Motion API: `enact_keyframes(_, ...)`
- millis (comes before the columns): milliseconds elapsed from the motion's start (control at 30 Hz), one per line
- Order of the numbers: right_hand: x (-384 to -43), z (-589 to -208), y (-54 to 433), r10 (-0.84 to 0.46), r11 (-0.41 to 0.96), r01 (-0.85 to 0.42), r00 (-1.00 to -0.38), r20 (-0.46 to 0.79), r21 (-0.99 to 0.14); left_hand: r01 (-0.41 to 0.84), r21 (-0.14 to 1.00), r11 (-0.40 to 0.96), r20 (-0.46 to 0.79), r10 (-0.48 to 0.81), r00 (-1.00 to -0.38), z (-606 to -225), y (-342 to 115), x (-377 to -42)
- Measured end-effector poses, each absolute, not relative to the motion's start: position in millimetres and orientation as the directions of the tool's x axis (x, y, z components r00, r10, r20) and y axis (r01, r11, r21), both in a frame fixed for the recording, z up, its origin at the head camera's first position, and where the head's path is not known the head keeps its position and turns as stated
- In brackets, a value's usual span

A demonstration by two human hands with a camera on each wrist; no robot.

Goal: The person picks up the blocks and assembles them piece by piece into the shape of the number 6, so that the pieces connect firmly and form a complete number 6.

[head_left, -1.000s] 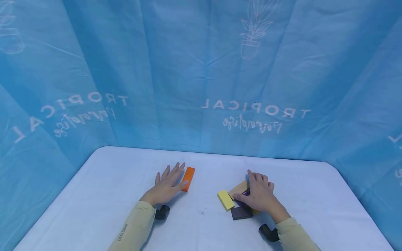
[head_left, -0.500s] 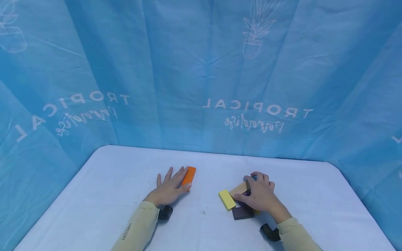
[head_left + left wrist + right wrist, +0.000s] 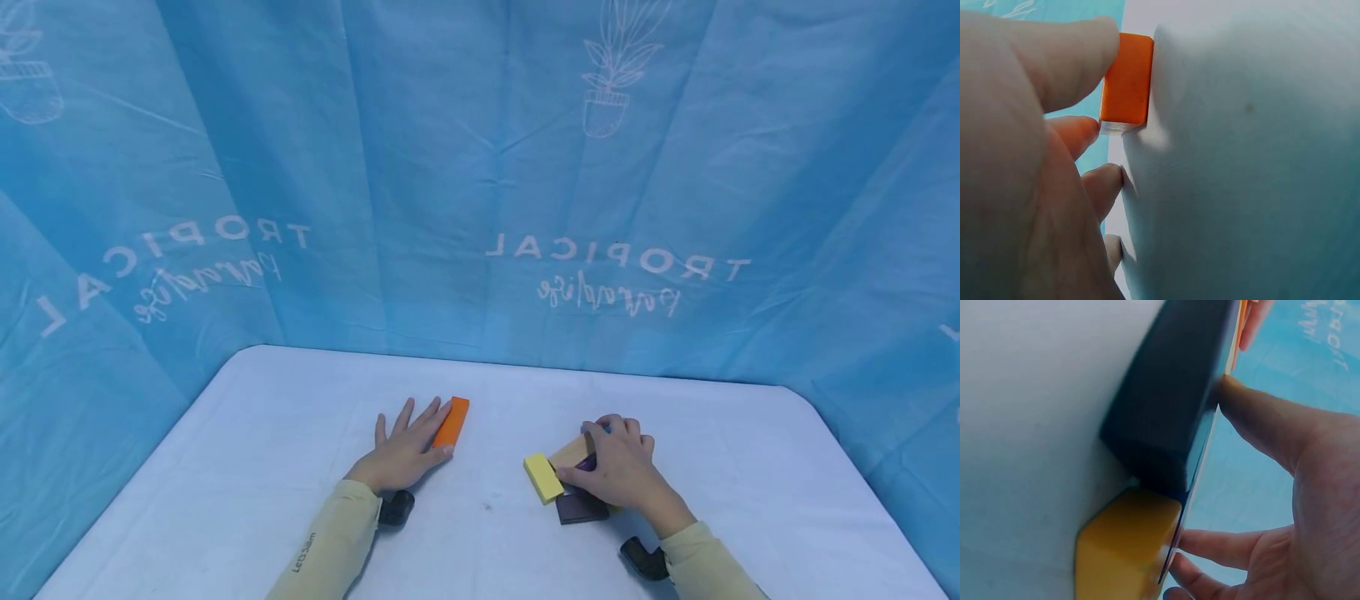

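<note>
My left hand (image 3: 401, 454) lies at an orange block (image 3: 452, 421), fingers spread and straight. Its index fingertip is at the block's left edge, the thumb at its near end. In the left wrist view the thumb overlaps the orange block's end. My right hand (image 3: 622, 467) is bent over a cluster of blocks, thumb at the near side, fingers at the far side. Under it show a wooden block (image 3: 572, 452), a purple block (image 3: 588, 462) and a bit of a blue block (image 3: 607, 429). Whether it grips one I cannot tell.
A yellow block (image 3: 543, 478) lies left of the right hand, a dark block (image 3: 582, 507) just in front. Another yellow block (image 3: 1119, 544) peeks out beneath the right hand. White cloth covers the table (image 3: 300, 417); a blue printed curtain (image 3: 420, 167) hangs behind.
The left hand has come down onto the orange block, its index finger now at the block's edge. The right fingers have bent down at the far side of the cluster, where blue now shows.
</note>
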State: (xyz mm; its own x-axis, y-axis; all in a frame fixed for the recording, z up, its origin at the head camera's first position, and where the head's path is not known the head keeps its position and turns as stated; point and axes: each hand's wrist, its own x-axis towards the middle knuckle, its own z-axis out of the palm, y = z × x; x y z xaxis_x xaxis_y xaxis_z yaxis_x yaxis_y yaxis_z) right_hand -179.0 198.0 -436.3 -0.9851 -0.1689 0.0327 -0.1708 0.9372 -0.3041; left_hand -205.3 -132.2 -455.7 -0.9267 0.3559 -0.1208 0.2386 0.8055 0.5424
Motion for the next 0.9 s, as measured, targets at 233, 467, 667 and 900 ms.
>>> enact_keyframes(233,-176.2,-430.4,193.8,-0.179,0.943,-0.175,-0.984,0.011,-0.282,0.231,0.538,0.811,-0.122,0.346,-0.930,-457.1,-131.6,-205.2)
enact_keyframes(467,-175.8,-429.2,190.5,-0.158,0.947,-0.156,-0.987,0.013,-0.280,0.256,0.539,0.803,-0.105,0.365,-0.925,-457.6,-131.1,-205.4)
enact_keyframes(667,-176.5,-430.4,191.3,-0.145,0.939,-0.144,-0.989,0.021,-0.313,0.246,0.552,0.797,-0.105,0.359,-0.927,-456.1,-130.2,-204.6)
enact_keyframes(900,-181.3,-431.7,191.4,-0.130,0.927,-0.134,-0.991,0.037,-0.350,0.230,0.547,0.805,-0.118,0.346,-0.931,-455.0,-129.6,-203.9)
